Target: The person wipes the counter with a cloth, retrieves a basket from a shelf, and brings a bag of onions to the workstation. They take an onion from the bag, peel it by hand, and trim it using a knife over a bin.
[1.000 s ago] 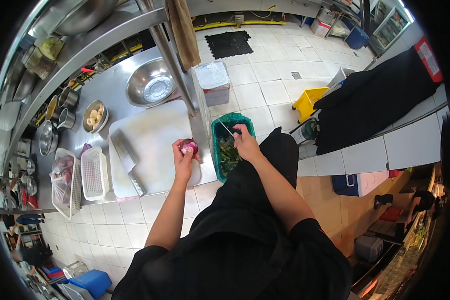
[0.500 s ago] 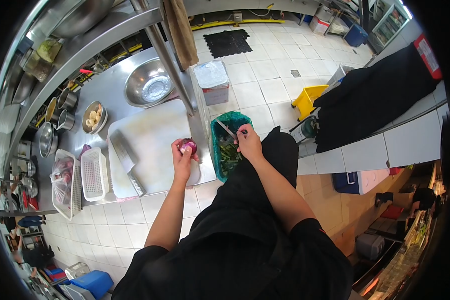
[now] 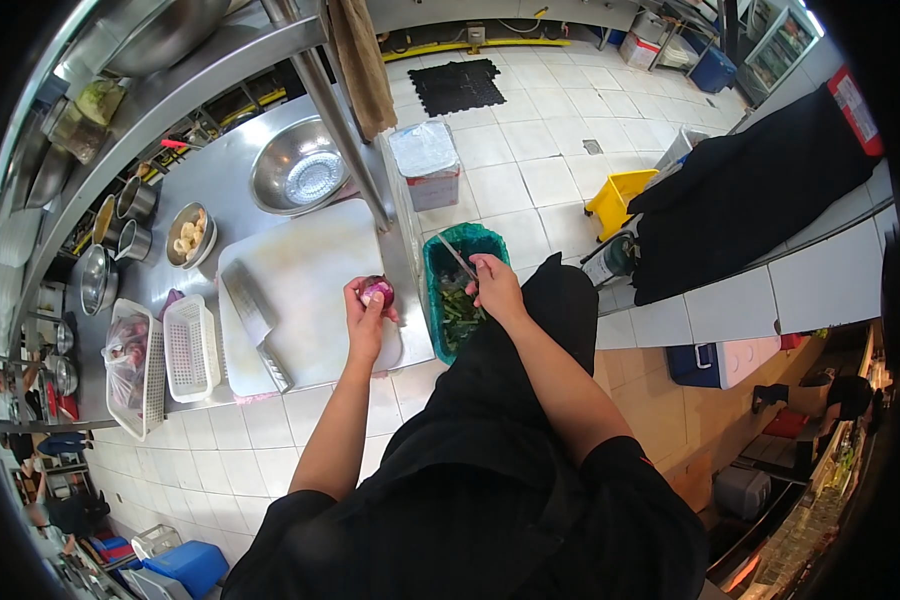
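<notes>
My left hand (image 3: 364,318) is closed around a red onion (image 3: 379,288), above the right edge of a white cutting board (image 3: 320,270). My right hand (image 3: 498,290) grips a small knife (image 3: 456,255), its blade pointing up and left over a bin with a green liner (image 3: 438,330). Most of the knife's handle is hidden by my fingers. Green trimmings (image 3: 457,305) lie inside the bin. A large cleaver-like knife (image 3: 248,312) rests on the left part of the board.
On the steel table stand a large metal bowl (image 3: 268,180), a bowl of pale peeled pieces (image 3: 190,237), a white basket (image 3: 192,350) and another basket holding a plastic bag (image 3: 127,348). A metal shelf post (image 3: 340,130) rises behind the board. A lidded container (image 3: 425,160) sits beyond the bin.
The small knife's blade has shifted slightly to the right and tilted a little in my right hand. My left hand and the onion stay in nearly the same place.
</notes>
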A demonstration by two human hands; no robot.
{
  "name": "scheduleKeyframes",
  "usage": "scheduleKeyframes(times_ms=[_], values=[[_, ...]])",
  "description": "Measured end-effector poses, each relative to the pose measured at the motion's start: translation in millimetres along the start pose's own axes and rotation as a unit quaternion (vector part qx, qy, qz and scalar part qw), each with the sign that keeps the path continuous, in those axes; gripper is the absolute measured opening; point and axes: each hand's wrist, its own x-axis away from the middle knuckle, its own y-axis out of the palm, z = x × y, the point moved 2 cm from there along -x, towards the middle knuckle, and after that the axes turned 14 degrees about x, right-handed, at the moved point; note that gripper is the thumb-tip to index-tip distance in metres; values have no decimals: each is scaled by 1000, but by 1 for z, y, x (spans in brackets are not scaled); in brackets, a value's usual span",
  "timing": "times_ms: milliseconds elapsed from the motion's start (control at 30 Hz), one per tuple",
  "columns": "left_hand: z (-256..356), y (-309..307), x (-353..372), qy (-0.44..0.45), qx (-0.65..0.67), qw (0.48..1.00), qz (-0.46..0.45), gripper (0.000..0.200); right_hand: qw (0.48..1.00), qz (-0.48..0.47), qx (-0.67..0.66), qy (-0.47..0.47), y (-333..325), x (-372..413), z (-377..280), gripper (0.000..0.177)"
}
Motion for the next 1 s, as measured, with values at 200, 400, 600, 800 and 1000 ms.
scheduleKeyframes(times_ms=[200, 400, 600, 800, 1000], values=[[-1, -2, -1, 0, -1, 1000, -2, 43, 1000, -4, 1, 8, -3, 2, -1, 15], [-2, -3, -1, -1, -4, 1000, -4, 42, 1000, 13, 19, 14, -6, 6, -5, 16], [-2, -3, -1, 0, 2, 1000, -1, 42, 993, 9, 97, -62, -4, 9, -6, 25], [-3, -5, -1, 0, -3, 1000, 0, 42, 982, 8, 143, -123, -4, 12, -10, 28], [-2, -3, -1, 5, -3, 1000, 0, 42, 979, -13, 160, -125, -5, 13, -8, 37]])
